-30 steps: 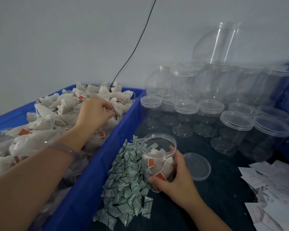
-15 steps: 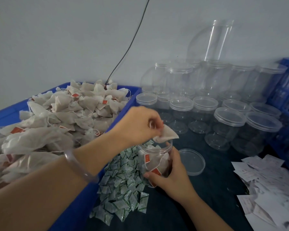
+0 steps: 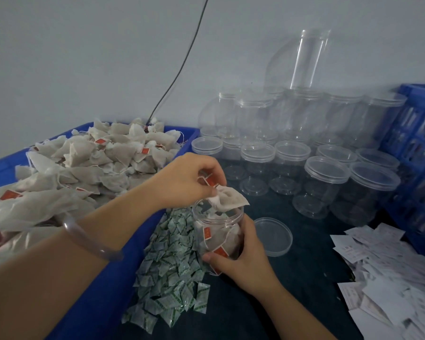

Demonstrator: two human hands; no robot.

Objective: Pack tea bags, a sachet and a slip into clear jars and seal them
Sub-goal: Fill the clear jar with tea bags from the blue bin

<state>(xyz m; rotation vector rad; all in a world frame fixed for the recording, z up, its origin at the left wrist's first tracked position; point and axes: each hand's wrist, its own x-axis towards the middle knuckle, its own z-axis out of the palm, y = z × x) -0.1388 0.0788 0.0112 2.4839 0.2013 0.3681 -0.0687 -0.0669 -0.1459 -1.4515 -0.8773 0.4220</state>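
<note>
Small packing workshop, blue crate heaped with tea bags, stacked empty jars

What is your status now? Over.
Left grip pinches tea bag over jar mouth. Right grip holds jar. Lid off, lying beside jar; nothing blocks the mouth.

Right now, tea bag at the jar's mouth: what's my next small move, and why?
Probably lower the left hand and release its grip so the white red-tagged tea bag drops into the open clear plastic jar. The bag hangs partly over the rim, the right hand steadies the jar, and the round clear lid lies off beside it.
</note>
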